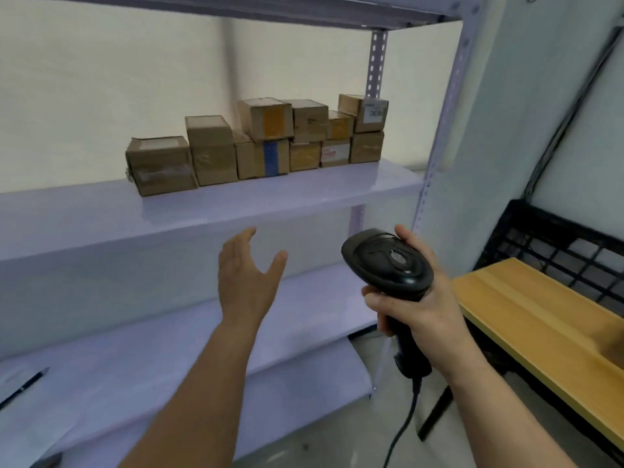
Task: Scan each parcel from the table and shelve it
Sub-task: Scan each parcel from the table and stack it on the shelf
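At 4 o'clock my right hand grips the black barcode scanner by its handle. At 6 o'clock my left hand is spread wide, holding nothing. Beyond, at 12 o'clock, cardboard parcels sit up to 2 high on the lilac shelf.

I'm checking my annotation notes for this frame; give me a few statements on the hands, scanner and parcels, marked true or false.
1. The right hand grips the scanner. True.
2. The left hand is clenched in a fist. False: it is open and holds nothing.
3. The parcels all stand in one layer. False: several are stacked two high on the shelf.
4. A pen lies on the lower shelf. True.
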Demonstrator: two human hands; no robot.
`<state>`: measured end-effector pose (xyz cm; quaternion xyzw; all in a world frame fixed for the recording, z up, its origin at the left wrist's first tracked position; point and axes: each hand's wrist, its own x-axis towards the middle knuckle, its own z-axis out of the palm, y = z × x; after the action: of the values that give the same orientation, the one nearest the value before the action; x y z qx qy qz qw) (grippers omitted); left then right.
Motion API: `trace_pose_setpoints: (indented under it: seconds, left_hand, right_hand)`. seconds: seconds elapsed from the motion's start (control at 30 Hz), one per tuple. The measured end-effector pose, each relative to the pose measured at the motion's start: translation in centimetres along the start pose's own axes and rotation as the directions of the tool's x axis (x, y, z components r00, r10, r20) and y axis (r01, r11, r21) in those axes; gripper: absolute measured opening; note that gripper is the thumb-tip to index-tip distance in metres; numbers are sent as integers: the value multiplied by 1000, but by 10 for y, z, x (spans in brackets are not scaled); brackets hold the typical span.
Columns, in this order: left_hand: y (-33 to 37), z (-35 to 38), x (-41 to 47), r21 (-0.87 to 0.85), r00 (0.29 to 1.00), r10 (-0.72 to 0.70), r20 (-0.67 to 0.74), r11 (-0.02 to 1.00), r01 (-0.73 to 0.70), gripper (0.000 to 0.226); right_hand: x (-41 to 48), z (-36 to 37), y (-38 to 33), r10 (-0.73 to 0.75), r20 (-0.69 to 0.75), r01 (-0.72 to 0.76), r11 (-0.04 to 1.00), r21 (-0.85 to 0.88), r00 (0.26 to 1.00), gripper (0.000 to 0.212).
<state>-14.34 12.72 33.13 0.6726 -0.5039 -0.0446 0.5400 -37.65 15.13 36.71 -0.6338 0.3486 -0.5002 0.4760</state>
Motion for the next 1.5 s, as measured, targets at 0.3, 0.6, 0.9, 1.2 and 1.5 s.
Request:
trace_pose_setpoints:
  seconds: [0.3,0.6,0.9,1.2,1.5]
  left_hand:
    - [86,101,-133,-9,964,66,258,998,-66,57]
    - [169,197,-246,-108,840,180,512,984,-145,64]
    - [251,279,-326,-273,600,337,726,941,-199,68]
    - [335,365,-362,-433,400,473,785,881,-192,61]
    - [412,446,-381,-540,221,553,803,833,-121,56]
  right_hand:
    - [-102,-120,3,31,-146,-31,1000,-1,989,89]
    - [-203,-237,-8,31,-351,-87,986,-143,936,94]
    - [-286,-322,-16,47,-665,-195,969,-150,746,94]
    - [-321,-410,-18,32,-843,-284,948,-145,537,92]
    - [-333,-481,-19,-4,-946,-376,917,-133,325,92]
